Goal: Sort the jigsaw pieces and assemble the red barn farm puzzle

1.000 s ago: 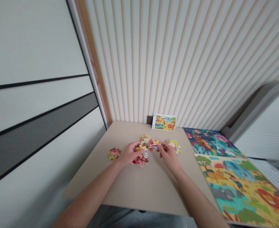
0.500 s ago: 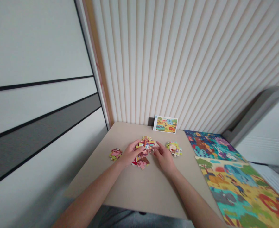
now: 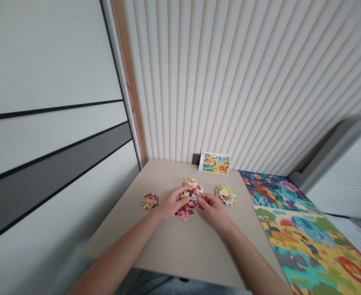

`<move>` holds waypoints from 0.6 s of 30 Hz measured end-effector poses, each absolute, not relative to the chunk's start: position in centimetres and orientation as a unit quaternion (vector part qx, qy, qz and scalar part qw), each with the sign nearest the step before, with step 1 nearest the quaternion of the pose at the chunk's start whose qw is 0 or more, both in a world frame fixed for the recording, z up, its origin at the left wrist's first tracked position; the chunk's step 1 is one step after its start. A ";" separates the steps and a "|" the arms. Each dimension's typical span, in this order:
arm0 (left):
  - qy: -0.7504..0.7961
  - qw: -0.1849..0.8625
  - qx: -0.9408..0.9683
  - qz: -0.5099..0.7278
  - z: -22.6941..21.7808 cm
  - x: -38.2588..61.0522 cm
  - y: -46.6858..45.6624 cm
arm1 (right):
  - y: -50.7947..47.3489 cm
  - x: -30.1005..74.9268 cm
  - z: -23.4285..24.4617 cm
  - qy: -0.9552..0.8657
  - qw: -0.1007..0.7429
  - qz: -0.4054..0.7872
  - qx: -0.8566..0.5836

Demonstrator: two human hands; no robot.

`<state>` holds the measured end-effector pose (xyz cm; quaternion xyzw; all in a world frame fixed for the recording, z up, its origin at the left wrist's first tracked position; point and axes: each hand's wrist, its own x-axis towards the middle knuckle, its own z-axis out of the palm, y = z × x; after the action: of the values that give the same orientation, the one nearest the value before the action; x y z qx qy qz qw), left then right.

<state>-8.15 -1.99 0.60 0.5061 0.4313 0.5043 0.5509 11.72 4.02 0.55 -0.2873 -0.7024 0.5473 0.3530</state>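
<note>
My left hand (image 3: pixel 171 204) is closed on a few colourful jigsaw pieces (image 3: pixel 190 193), lifted over the middle of the table. The fingers of my right hand (image 3: pixel 212 208) are pinched at the right edge of these same pieces. Whether a separate piece is between those fingertips is too small to tell. Under and in front of my hands lies a heap of pink and red jigsaw pieces (image 3: pixel 185 214), partly covered by my left hand. A small pile of pieces (image 3: pixel 150 201) sits to the left, another pile (image 3: pixel 225 194) to the right.
A picture card (image 3: pixel 215 163) of animals leans at the back of the beige table (image 3: pixel 174 250). Along the right side lie an assembled animal puzzle (image 3: pixel 312 241) and a dark blue one (image 3: pixel 275 190). A ribbed pale panel (image 3: pixel 198 82) rises behind, and a white cabinet (image 3: pixel 60 196) borders the left.
My hands have come closer together. My right fingers, spread with the index finger raised before, are now pinched at the pieces. The held pieces have shifted slightly to the right and nearer to me.
</note>
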 end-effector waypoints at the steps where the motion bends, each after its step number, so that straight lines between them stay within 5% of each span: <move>1: 0.430 0.553 0.505 0.504 0.6 -8.1 -2.0 | 4.0 11.8 0.7 -0.701 0.351 0.553 -0.284; 18: 0.415 0.515 0.467 0.587 0.6 -8.1 -1.2 | 6.3 13.2 0.8 -0.612 0.484 0.523 -0.344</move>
<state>-8.07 -1.24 0.58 0.4670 0.4151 0.5870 0.5149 13.16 6.26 0.76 -0.3444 -0.6116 0.5226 0.4840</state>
